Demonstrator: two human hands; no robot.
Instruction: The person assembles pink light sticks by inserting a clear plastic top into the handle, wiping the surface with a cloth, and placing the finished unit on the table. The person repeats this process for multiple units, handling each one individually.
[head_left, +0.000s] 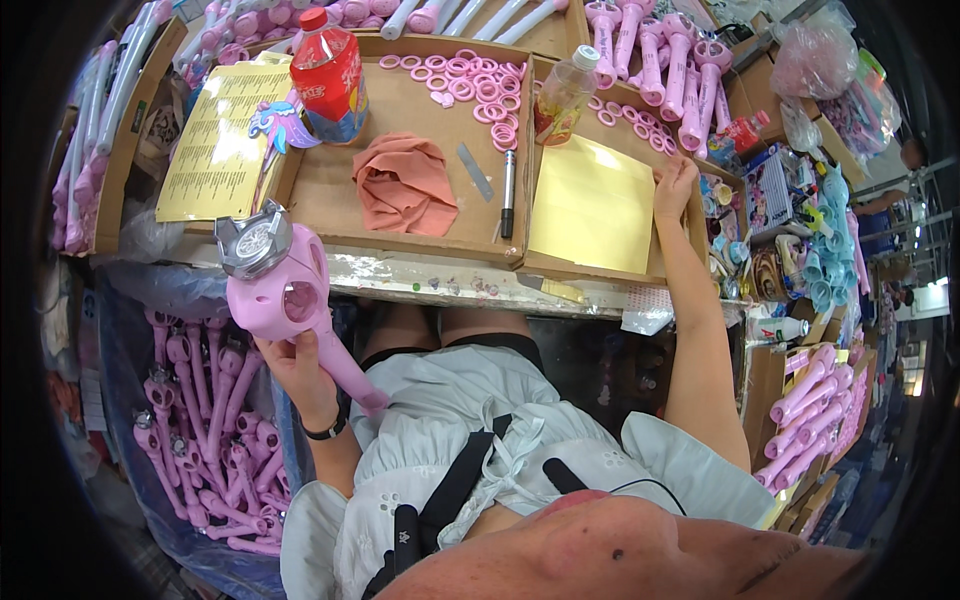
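Observation:
My left hand (300, 372) is closed round a pink toy wand (345, 365). Its large hollow head has round openings and carries a silver crown-shaped piece (257, 243); the handle slants down toward my lap. My right hand (676, 188) is stretched out to the right side of a cardboard tray, beside a yellow paper sheet (592, 205). Its fingers are bent together, and whatever they may hold cannot be made out. Just beyond that hand lie several small pink rings (640, 130).
A red-labelled bottle (329, 85), a clear bottle (567, 97), an orange cloth (405, 185), a marker (508, 195) and a metal blade (475, 172) occupy the trays. To my left, a blue-lined bin (120, 400) holds many pink wands. More pink parts (815, 410) are boxed at right.

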